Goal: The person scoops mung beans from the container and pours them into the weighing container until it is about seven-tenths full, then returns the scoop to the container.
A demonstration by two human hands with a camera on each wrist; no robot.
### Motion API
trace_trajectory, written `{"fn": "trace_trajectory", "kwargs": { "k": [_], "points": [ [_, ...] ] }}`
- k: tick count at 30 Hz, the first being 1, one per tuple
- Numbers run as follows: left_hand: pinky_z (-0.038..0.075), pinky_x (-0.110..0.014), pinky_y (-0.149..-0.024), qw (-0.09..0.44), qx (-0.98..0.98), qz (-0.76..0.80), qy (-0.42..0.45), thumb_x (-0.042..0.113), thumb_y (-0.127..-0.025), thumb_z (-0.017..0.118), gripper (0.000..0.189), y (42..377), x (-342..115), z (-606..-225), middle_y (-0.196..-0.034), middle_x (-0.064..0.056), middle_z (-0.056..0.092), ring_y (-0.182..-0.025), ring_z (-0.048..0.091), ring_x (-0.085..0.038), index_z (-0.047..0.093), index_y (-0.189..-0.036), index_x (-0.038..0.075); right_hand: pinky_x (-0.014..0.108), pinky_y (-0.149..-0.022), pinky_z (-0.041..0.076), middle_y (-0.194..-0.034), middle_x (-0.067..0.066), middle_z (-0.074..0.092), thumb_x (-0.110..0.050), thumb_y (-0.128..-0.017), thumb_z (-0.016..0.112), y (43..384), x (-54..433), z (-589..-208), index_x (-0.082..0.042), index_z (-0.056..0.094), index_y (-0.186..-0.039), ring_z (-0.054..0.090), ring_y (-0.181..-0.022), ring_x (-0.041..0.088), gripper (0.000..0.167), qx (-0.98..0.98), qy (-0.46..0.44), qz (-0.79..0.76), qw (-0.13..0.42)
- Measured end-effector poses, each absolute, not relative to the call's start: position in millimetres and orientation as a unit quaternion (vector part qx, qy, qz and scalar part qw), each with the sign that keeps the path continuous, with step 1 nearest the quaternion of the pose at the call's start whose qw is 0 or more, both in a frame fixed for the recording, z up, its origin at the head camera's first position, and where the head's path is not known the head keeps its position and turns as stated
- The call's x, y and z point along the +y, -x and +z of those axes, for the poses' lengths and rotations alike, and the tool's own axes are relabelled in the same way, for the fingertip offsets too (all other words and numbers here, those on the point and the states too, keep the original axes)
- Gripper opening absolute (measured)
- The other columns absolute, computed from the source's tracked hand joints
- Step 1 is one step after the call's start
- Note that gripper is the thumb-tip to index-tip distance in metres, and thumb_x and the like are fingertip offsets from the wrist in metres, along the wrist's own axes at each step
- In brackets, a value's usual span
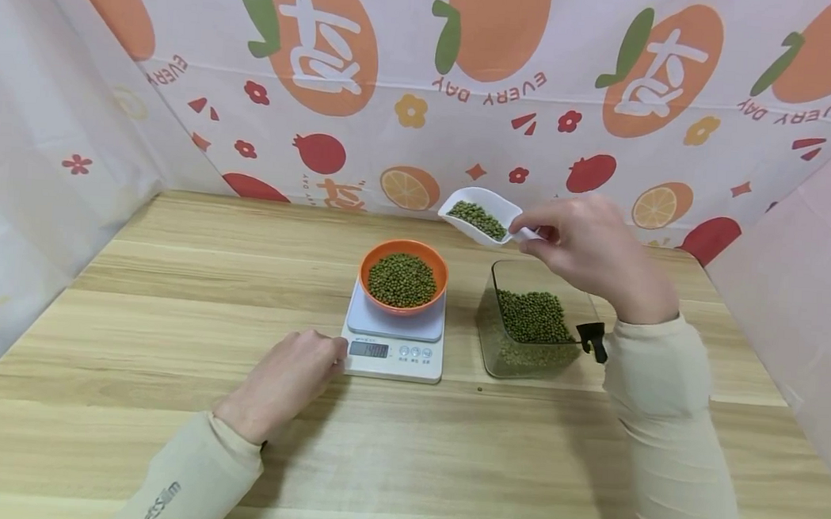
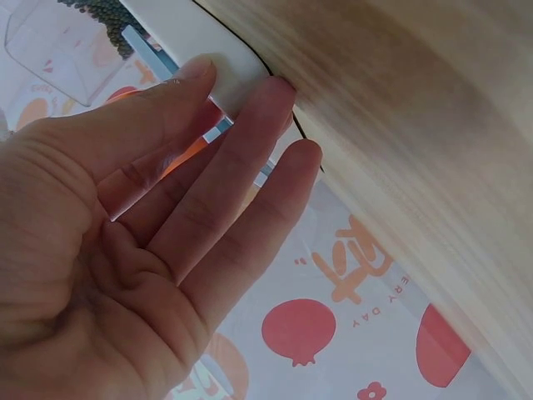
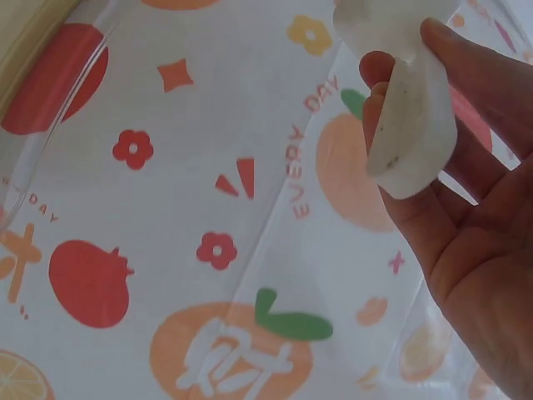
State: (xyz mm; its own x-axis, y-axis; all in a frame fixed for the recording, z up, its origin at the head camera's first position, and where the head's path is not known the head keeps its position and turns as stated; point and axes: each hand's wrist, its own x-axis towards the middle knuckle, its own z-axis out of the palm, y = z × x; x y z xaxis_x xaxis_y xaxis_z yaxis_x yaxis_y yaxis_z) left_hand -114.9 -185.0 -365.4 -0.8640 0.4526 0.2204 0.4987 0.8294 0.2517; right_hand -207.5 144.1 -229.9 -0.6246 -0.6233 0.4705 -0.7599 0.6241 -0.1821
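My right hand grips the handle of a white scoop heaped with small green mung beans. It holds the scoop raised above the table, between an orange bowl and a clear container, both with mung beans in them. The bowl stands on a white kitchen scale with a lit display, its digits hard to read. At the scale's front left corner my left hand holds the edge, thumb and fingertips against it in the left wrist view.
The wooden table runs up to a fruit-printed curtain at the back and sides. A black clip sits on the container's right rim. One stray bean lies in front of the container.
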Motion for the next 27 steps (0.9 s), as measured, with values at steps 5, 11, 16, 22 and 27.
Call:
{"fn": "trace_trajectory", "kwargs": {
  "k": [5,11,16,22,27],
  "points": [
    [0.038,-0.025,-0.046,0.082,-0.953,-0.149,0.252,-0.016,-0.080,0.068,0.032,115.3,-184.8,-365.9,-0.058,0.005,0.050,-0.054,0.042,-0.010,0.057,-0.066,0.010,0.031,-0.053,0.038,-0.078,0.004,0.072,0.007,-0.083,0.074,214.2,132.7,-230.9,-0.006,0.079,-0.092,0.053,-0.057,0.016,0.017,-0.886,-0.402,0.170,0.154],
    [0.038,-0.026,-0.046,0.089,-0.953,-0.142,0.252,-0.015,-0.079,0.068,0.031,115.4,-184.4,-367.0,-0.058,0.004,0.049,-0.054,0.041,-0.010,0.056,-0.066,0.010,0.034,-0.061,0.043,-0.086,0.005,0.075,0.006,-0.084,0.074,218.7,121.3,-232.5,-0.006,0.080,-0.094,0.057,-0.064,0.019,0.017,-0.891,-0.413,0.142,0.122],
    [0.038,-0.026,-0.046,0.089,-0.953,-0.141,0.252,-0.016,-0.079,0.068,0.030,115.9,-184.3,-366.7,-0.058,0.004,0.050,-0.054,0.041,-0.010,0.057,-0.066,0.009,0.037,-0.065,0.052,-0.089,0.005,0.076,0.009,-0.083,0.072,219.9,114.5,-234.9,-0.005,0.080,-0.095,0.065,-0.072,0.022,0.019,-0.894,-0.416,0.130,0.100],
    [0.036,-0.025,-0.046,0.080,-0.954,-0.145,0.250,-0.016,-0.080,0.068,0.035,115.6,-184.6,-365.8,-0.057,0.006,0.045,-0.054,0.039,-0.010,0.053,-0.064,0.012,0.041,-0.071,0.055,-0.089,0.006,0.076,0.010,-0.084,0.071,219.8,106.2,-238.4,-0.005,0.080,-0.094,0.069,-0.077,0.025,0.020,-0.889,-0.436,0.103,0.092],
    [0.035,-0.024,-0.046,0.079,-0.953,-0.146,0.252,-0.016,-0.080,0.068,0.037,115.7,-184.4,-366.0,-0.057,0.006,0.043,-0.054,0.039,-0.010,0.051,-0.064,0.013,0.042,-0.072,0.055,-0.088,0.005,0.076,0.010,-0.082,0.072,216.0,99.3,-238.7,-0.006,0.080,-0.091,0.070,-0.079,0.024,0.020,-0.888,-0.446,0.062,0.092]
  ]
}}
